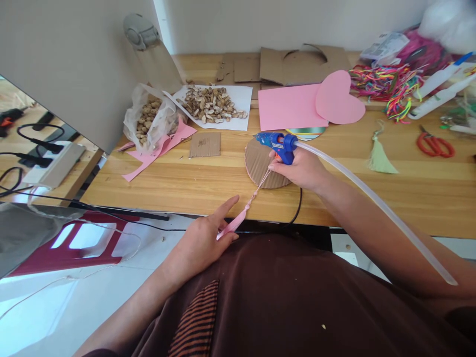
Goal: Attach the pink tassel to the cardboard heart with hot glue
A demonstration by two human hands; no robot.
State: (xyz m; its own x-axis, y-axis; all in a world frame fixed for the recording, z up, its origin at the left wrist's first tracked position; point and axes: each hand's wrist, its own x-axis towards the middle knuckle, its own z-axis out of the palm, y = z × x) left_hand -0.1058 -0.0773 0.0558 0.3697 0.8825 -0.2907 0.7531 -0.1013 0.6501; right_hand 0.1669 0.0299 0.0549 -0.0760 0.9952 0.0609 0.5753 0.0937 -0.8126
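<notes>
A blue hot glue gun (277,144) is gripped in my right hand (299,168), its nozzle pointing left and a long clear glue stick (375,198) trailing from its back. The same hand pinches the cord loop of a pink tassel (238,221). Near the table's front edge my left hand (204,238) holds the tassel's skirt between thumb and fingers, index finger stretched out. The cord runs taut between both hands. Under the glue gun lies a round corrugated cardboard disc (258,166), partly hidden by my right hand.
Peanut shells (215,104) lie on white paper, beside a plastic bag (145,119) of peanuts and pink paper scraps (163,148). A pink paper heart (338,99), a pale green tassel (381,153), red-handled scissors (435,144) and colourful cords (394,84) are on the right. A black cable (297,210) crosses the edge.
</notes>
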